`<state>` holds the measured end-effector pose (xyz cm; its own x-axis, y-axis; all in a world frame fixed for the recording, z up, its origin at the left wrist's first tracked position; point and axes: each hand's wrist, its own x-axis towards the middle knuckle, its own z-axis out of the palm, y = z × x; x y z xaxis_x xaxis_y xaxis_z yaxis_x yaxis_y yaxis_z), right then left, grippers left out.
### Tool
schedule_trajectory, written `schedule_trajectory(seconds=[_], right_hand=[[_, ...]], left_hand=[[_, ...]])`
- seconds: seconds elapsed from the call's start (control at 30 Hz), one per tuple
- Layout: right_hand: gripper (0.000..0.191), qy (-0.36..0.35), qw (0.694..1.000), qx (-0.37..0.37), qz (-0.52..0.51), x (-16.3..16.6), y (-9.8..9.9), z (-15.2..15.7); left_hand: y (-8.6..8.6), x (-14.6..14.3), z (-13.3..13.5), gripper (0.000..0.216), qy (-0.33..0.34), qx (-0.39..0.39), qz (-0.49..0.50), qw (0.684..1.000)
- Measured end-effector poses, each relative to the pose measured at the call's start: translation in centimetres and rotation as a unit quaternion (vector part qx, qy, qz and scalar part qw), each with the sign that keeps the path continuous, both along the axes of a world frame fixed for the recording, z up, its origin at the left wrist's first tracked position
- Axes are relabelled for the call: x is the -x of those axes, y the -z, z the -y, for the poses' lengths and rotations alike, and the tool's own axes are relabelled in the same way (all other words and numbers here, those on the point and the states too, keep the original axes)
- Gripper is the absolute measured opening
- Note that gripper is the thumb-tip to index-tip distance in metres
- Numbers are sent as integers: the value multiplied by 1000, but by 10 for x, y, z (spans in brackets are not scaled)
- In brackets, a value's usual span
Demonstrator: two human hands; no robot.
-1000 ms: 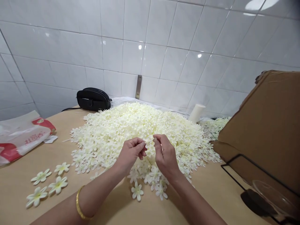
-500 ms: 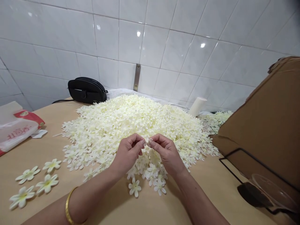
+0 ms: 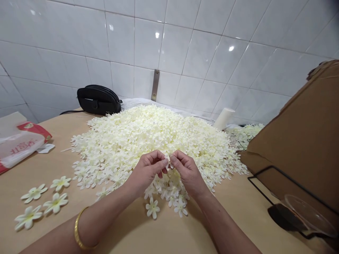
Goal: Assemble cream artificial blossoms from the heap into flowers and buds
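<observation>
A wide heap of white artificial flowers (image 3: 159, 130) with pale yellow middles covers the middle of the table. Over its front part my left hand (image 3: 151, 167) and my right hand (image 3: 185, 171) meet, thumbs and forefingers pinched close together. Between the fingertips sits a small artificial flower (image 3: 167, 160), mostly hidden by the fingers. Both hands are closed on it from either side. Just below the hands, a single loose flower (image 3: 152, 208) lies at the heap's front edge, beside a few more.
Several larger flowers (image 3: 55, 203) lie at the left. A red and white plastic packet (image 3: 21, 144) is behind them. At the back stand a black bag (image 3: 97, 100) and a white roll (image 3: 224, 119). On the right are a cardboard box (image 3: 296, 134) and a black-framed object with lenses (image 3: 286, 217).
The fingertips have shifted slightly and the small flower between them shows a bit more. The whole view has tilted a little; the things on the table have stayed put.
</observation>
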<state>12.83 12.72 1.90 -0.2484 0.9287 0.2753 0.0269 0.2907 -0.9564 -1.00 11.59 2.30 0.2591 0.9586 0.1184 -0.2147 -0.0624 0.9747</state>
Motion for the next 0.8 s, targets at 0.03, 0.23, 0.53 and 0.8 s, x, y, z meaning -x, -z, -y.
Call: schedule_trajectory(seconds=[0.03, 0.23, 0.53, 0.8], right_hand=[[33, 3, 1000, 6, -6, 0, 0, 0], [36, 35, 998, 20, -44, -2, 2, -5], [22, -46, 997, 41, -39, -3, 1, -2], [19, 51, 998, -28, 10, -5, 0, -2]], left_hand=[[0, 0, 0, 18, 2, 1, 3, 1000], [2, -1, 0, 28, 7, 11, 12, 1000], [3, 0, -3, 27, 48, 62, 95, 992], [5, 3, -5, 11, 51, 100, 84, 990]])
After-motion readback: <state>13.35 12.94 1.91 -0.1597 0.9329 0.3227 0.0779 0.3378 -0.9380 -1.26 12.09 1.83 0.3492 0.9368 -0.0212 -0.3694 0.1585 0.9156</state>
